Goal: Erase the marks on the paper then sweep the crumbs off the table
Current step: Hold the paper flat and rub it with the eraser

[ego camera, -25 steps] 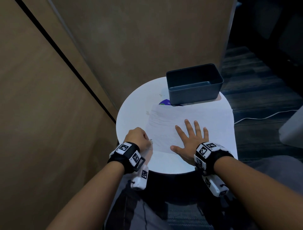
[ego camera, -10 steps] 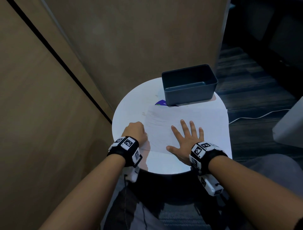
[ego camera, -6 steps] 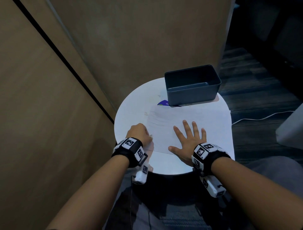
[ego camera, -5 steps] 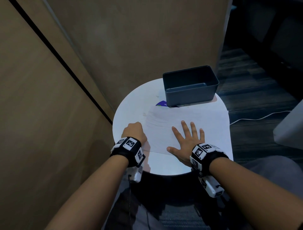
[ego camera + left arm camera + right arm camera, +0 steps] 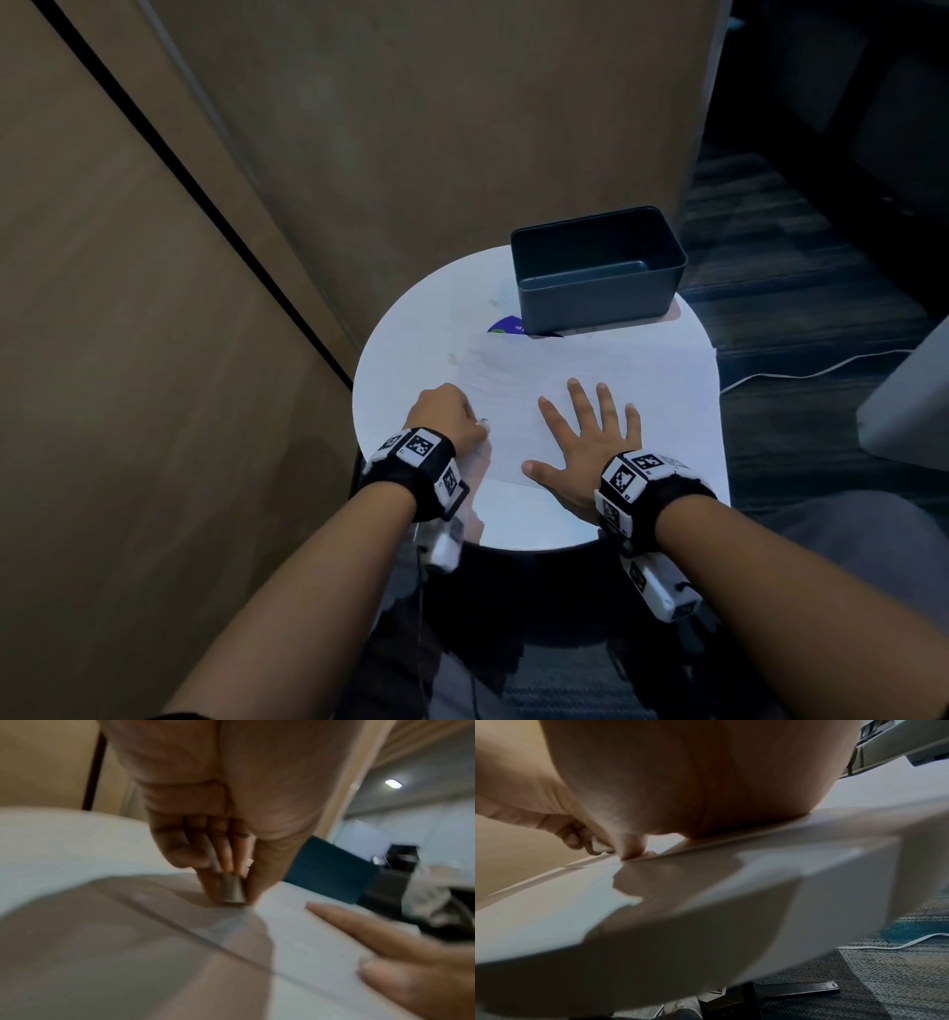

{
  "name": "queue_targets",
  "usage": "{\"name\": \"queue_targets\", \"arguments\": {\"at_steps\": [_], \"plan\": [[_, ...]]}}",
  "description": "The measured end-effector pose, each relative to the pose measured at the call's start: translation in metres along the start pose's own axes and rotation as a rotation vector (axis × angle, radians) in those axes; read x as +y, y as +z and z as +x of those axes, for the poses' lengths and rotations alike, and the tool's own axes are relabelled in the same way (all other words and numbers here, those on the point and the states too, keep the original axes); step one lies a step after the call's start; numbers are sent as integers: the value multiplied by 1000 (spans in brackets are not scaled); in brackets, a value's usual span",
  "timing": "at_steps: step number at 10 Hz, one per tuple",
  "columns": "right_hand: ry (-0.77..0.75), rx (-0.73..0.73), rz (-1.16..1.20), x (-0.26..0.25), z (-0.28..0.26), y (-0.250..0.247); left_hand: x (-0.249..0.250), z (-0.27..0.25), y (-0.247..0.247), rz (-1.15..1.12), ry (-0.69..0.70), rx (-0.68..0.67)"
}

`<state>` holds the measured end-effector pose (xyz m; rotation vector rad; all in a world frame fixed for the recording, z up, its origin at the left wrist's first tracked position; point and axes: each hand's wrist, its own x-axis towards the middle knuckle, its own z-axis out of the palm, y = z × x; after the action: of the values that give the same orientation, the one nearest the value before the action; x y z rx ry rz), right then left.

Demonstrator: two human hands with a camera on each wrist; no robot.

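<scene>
Since half a second ago the left hand (image 5: 448,416) has slid back toward the body along the paper's left edge, so that the eraser (image 5: 233,891) shows again beside the knuckles; the right hand (image 5: 585,452) has not shifted. Left fingers and thumb are curled tight round the eraser, a small pale block held upright with its lower end touching the paper (image 5: 590,380) just inside that left edge. Right hand lies flat with fingers spread, palm on the sheet's near edge, pinning it to the table (image 5: 411,349). What the next stroke turns on, I judge, is direction: faint marks (image 5: 493,380) lie on the sheet's left part, beyond the eraser and away from the body, so the rubbing has to travel outward from the grip, along the sheet's short side, while the long side runs left to right across the table. Left hand is much the nearer to those marks; the right is well placed only to hold. Count: one sheet, one eraser, two hands, one round table, one dark bin (image 5: 598,272) at the far side touching the paper's far edge, and one purple thing (image 5: 506,326) half hidden under the bin. Crumbs are too small to count; a few specks (image 5: 453,358) show near the sheet's far left corner.
</scene>
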<state>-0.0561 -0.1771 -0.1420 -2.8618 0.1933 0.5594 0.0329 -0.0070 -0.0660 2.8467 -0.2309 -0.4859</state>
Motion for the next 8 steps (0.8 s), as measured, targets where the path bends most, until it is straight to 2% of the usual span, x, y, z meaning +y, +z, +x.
{"name": "queue_targets", "arguments": {"at_steps": [1, 2, 3, 4, 5, 6, 7, 8], "plan": [[-4, 17, 11, 1, 1, 0, -3, 5, -4, 73, -27, 83], [6, 16, -1, 4, -1, 2, 2, 5, -5, -44, 14, -9], [0, 6, 5, 2, 0, 1, -4, 4, -4, -84, -36, -32], [-11, 14, 9, 1, 1, 1, -13, 5, -9, 48, -70, 60], [-2, 21, 15, 4, -1, 1, -6, 2, -6, 40, 28, 50], [-1, 11, 15, 2, -1, 1, -2, -7, 3, -58, 18, -34], [-10, 13, 15, 0, 0, -1, -9, -2, 0, -2, -57, 39], [0, 8, 16, 3, -3, 1, -6, -1, -4, 77, -7, 82]]}}
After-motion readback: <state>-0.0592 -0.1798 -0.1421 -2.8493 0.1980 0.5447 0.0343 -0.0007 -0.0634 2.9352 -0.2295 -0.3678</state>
